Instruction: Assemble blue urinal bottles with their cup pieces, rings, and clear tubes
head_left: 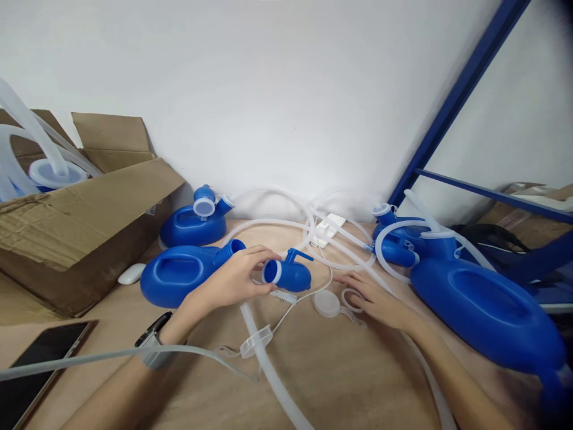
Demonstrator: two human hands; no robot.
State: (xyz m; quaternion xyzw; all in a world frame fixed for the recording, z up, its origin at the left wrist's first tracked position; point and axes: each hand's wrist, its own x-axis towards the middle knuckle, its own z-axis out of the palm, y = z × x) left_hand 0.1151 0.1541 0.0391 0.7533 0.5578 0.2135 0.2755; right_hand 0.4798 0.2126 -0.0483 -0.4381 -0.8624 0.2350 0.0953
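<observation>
My left hand (244,273) grips a small blue plastic cup (293,276) by its white-rimmed mouth, thumb below and fingers above. The cup is rounded at the far end, lies sideways, and has a thin blue arm on top. Low over the table, my right hand (373,298) has its fingers stretched out beside a translucent ring (351,300), which it appears to touch. Joined to that ring is a translucent cap (326,303) lying flat. Behind my left wrist lies a blue handled bottle (179,273) with an open neck. A clear hose (273,373) passes through a translucent lid (256,341) in front.
An open cardboard box (89,209) with hoses stands left. A phone (45,364) and white mouse (131,274) lie near it. Another blue bottle (194,226) sits behind; a large blue bottle (487,298) lies right. Hoses loop around a white power strip (329,230).
</observation>
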